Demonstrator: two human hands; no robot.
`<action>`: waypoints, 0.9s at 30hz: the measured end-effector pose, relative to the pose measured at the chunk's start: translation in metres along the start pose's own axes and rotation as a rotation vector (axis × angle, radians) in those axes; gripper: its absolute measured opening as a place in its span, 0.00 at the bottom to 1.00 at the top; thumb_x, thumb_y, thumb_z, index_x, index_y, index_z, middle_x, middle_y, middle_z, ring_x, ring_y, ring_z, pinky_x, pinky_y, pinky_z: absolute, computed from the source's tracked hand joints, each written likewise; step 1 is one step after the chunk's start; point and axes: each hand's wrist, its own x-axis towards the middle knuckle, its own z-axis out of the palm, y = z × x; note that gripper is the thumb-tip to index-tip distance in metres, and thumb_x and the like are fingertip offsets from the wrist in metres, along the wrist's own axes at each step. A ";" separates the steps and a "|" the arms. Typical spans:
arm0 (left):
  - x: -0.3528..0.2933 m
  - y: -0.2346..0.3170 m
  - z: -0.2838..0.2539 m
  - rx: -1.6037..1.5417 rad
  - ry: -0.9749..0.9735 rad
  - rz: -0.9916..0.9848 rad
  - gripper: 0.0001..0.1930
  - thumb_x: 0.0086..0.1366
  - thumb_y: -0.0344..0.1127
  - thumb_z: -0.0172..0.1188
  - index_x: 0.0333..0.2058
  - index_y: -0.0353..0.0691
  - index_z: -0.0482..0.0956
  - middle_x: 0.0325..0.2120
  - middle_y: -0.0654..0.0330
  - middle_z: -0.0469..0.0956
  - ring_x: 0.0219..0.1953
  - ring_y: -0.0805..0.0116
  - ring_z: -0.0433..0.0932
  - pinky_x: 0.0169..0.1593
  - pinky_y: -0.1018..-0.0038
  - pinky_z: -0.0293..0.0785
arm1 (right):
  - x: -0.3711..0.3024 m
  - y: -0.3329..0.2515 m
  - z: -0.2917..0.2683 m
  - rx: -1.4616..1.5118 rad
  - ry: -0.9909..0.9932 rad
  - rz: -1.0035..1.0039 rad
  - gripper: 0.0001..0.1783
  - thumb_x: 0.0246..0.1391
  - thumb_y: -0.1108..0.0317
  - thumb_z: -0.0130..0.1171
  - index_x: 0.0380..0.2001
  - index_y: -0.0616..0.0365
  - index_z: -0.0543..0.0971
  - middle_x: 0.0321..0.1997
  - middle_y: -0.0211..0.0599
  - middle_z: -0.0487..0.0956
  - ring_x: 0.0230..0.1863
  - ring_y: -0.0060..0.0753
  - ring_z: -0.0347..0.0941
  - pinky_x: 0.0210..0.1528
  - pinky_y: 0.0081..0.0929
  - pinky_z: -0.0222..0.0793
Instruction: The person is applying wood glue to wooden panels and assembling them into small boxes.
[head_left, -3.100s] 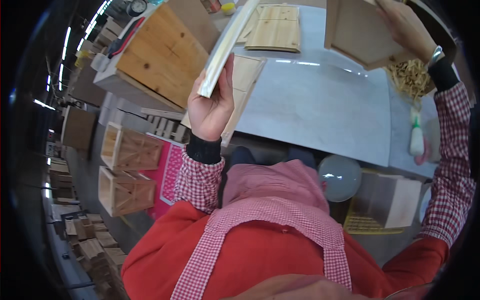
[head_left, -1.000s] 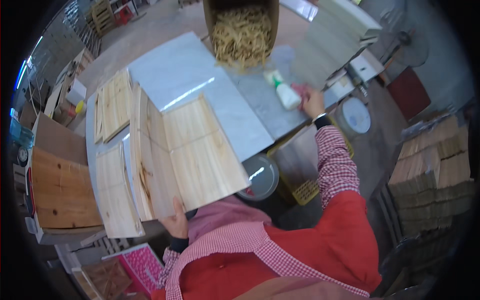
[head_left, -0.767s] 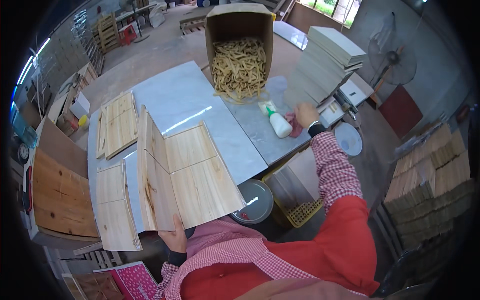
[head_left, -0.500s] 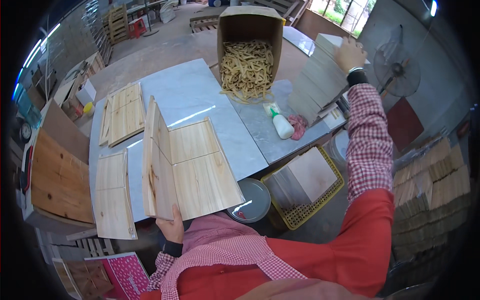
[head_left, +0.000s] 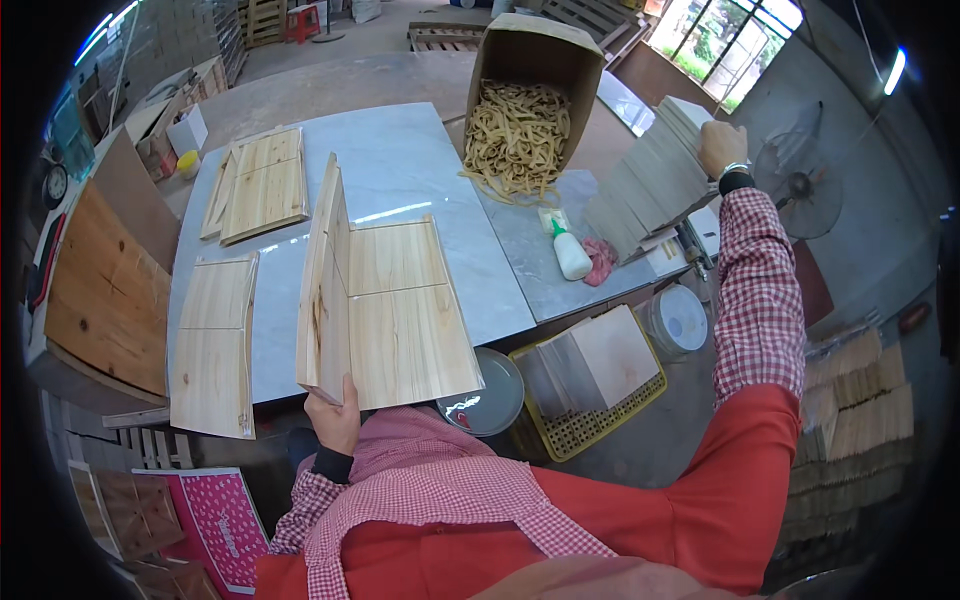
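Observation:
My left hand [head_left: 335,415] is closed on the lower end of an upright wooden panel [head_left: 322,290] with a groove across it. This panel stands on edge along the left side of a flat wooden panel [head_left: 410,320] at the table's near edge. At the far right, my right hand [head_left: 722,148] is curled over the top edge of a tall leaning stack of thin grey sheets [head_left: 645,180]. Its fingertips are partly hidden, so what they grip does not show. Another grooved panel [head_left: 212,345] lies to the left, overhanging the table's near edge.
More wooden panels [head_left: 264,185] lie on the marble-look tabletop [head_left: 390,150]. An open carton [head_left: 540,40] holds tan strips. Near the stack are a white glue bottle [head_left: 571,255] and a pink cloth [head_left: 600,262]. Below stand a yellow crate [head_left: 600,425] with sheets and a round lidded bucket [head_left: 483,392].
My right hand has come down slightly at the stack's top, its fingers curling over the edge. The view has shifted a little; my left hand keeps hold of the upright panel.

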 end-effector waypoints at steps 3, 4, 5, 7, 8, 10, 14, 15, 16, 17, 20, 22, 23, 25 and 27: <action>0.001 0.002 0.002 -0.013 0.014 0.020 0.12 0.60 0.26 0.59 0.39 0.21 0.73 0.31 0.47 0.80 0.34 0.62 0.81 0.38 0.72 0.75 | -0.009 0.002 0.000 -0.084 0.112 -0.062 0.08 0.48 0.68 0.54 0.28 0.56 0.81 0.34 0.41 0.81 0.41 0.40 0.77 0.42 0.39 0.65; 0.001 0.003 0.003 -0.017 0.018 0.026 0.12 0.60 0.26 0.59 0.39 0.21 0.73 0.31 0.48 0.80 0.34 0.62 0.81 0.38 0.72 0.75 | -0.014 0.005 0.001 -0.077 0.194 -0.070 0.07 0.48 0.69 0.54 0.28 0.55 0.80 0.33 0.40 0.81 0.41 0.39 0.77 0.41 0.37 0.64; 0.001 0.004 0.003 -0.020 0.022 0.033 0.12 0.60 0.26 0.59 0.39 0.21 0.73 0.30 0.48 0.80 0.34 0.62 0.81 0.38 0.72 0.75 | -0.015 0.006 0.003 -0.070 0.276 -0.076 0.07 0.47 0.70 0.54 0.28 0.54 0.80 0.33 0.39 0.80 0.40 0.38 0.77 0.40 0.35 0.63; -0.003 0.005 0.003 -0.026 0.027 0.030 0.12 0.60 0.26 0.59 0.39 0.21 0.73 0.31 0.48 0.80 0.34 0.62 0.81 0.38 0.72 0.75 | -0.015 0.006 0.008 -0.094 0.296 -0.080 0.06 0.47 0.69 0.53 0.28 0.55 0.79 0.33 0.39 0.79 0.41 0.38 0.76 0.40 0.36 0.63; -0.002 0.005 0.003 -0.032 0.032 0.034 0.12 0.60 0.25 0.59 0.39 0.21 0.73 0.31 0.48 0.80 0.34 0.62 0.81 0.38 0.72 0.75 | -0.015 0.005 0.007 -0.115 0.319 -0.076 0.06 0.47 0.69 0.53 0.28 0.56 0.78 0.33 0.38 0.79 0.41 0.39 0.75 0.40 0.37 0.63; -0.001 0.005 0.005 -0.039 0.036 0.038 0.13 0.60 0.25 0.59 0.39 0.21 0.73 0.31 0.47 0.80 0.34 0.62 0.81 0.38 0.72 0.75 | -0.016 0.003 0.005 -0.139 0.340 -0.073 0.06 0.47 0.69 0.53 0.28 0.57 0.77 0.33 0.37 0.78 0.42 0.39 0.75 0.40 0.37 0.63; 0.000 0.003 0.010 -0.069 0.050 0.053 0.13 0.59 0.25 0.60 0.39 0.21 0.72 0.31 0.47 0.80 0.34 0.63 0.81 0.38 0.72 0.75 | -0.020 0.002 0.002 -0.040 0.376 -0.064 0.04 0.49 0.70 0.53 0.28 0.55 0.77 0.33 0.36 0.78 0.43 0.38 0.76 0.43 0.37 0.66; 0.002 -0.001 0.008 -0.056 0.036 0.041 0.13 0.59 0.25 0.60 0.40 0.20 0.72 0.31 0.47 0.80 0.34 0.63 0.81 0.38 0.72 0.75 | -0.018 -0.001 0.005 -0.014 0.311 -0.053 0.06 0.50 0.68 0.53 0.31 0.56 0.77 0.34 0.38 0.78 0.43 0.41 0.76 0.43 0.39 0.68; 0.004 -0.005 0.007 -0.042 0.024 0.030 0.13 0.59 0.25 0.60 0.40 0.20 0.72 0.31 0.48 0.80 0.34 0.63 0.81 0.39 0.72 0.75 | -0.014 -0.004 0.008 0.013 0.248 -0.042 0.08 0.52 0.66 0.52 0.33 0.57 0.76 0.36 0.40 0.78 0.43 0.43 0.76 0.43 0.40 0.69; 0.006 -0.007 0.007 -0.028 0.014 0.019 0.14 0.59 0.25 0.60 0.40 0.20 0.72 0.31 0.48 0.80 0.34 0.63 0.81 0.39 0.72 0.75 | -0.008 -0.007 0.009 0.042 0.187 -0.032 0.10 0.53 0.65 0.52 0.36 0.57 0.76 0.37 0.42 0.77 0.42 0.45 0.76 0.43 0.42 0.71; 0.004 -0.005 0.006 -0.033 0.084 0.058 0.13 0.58 0.26 0.60 0.39 0.21 0.73 0.30 0.46 0.80 0.33 0.61 0.81 0.37 0.71 0.75 | 0.021 -0.024 -0.011 0.098 0.186 -0.044 0.13 0.52 0.66 0.53 0.42 0.53 0.75 0.41 0.41 0.77 0.45 0.44 0.75 0.47 0.44 0.70; -0.003 -0.011 -0.002 0.054 0.153 0.072 0.12 0.57 0.28 0.61 0.36 0.22 0.74 0.28 0.43 0.79 0.30 0.57 0.81 0.35 0.68 0.75 | 0.049 -0.051 -0.015 0.170 0.152 -0.123 0.19 0.53 0.62 0.53 0.50 0.48 0.73 0.48 0.44 0.75 0.48 0.47 0.74 0.49 0.45 0.70; -0.007 -0.017 -0.007 0.143 0.185 0.058 0.12 0.57 0.30 0.61 0.35 0.23 0.75 0.27 0.41 0.78 0.29 0.54 0.81 0.34 0.66 0.75 | 0.069 -0.050 -0.003 0.209 0.118 -0.200 0.23 0.55 0.57 0.54 0.56 0.45 0.71 0.52 0.47 0.74 0.50 0.50 0.73 0.49 0.44 0.71; 0.002 -0.003 -0.007 0.457 -0.167 -0.124 0.12 0.57 0.34 0.60 0.32 0.27 0.76 0.25 0.39 0.76 0.27 0.48 0.79 0.31 0.63 0.74 | 0.102 0.035 0.099 -0.129 0.707 -0.862 0.26 0.59 0.65 0.44 0.60 0.59 0.64 0.64 0.43 0.67 0.61 0.48 0.67 0.61 0.38 0.63; 0.001 0.034 -0.007 0.008 0.099 0.021 0.14 0.56 0.36 0.59 0.16 0.34 0.72 0.14 0.47 0.73 0.15 0.57 0.69 0.22 0.61 0.65 | 0.097 0.011 0.131 0.066 0.902 -0.901 0.24 0.58 0.64 0.45 0.58 0.59 0.66 0.61 0.44 0.68 0.59 0.48 0.68 0.60 0.38 0.64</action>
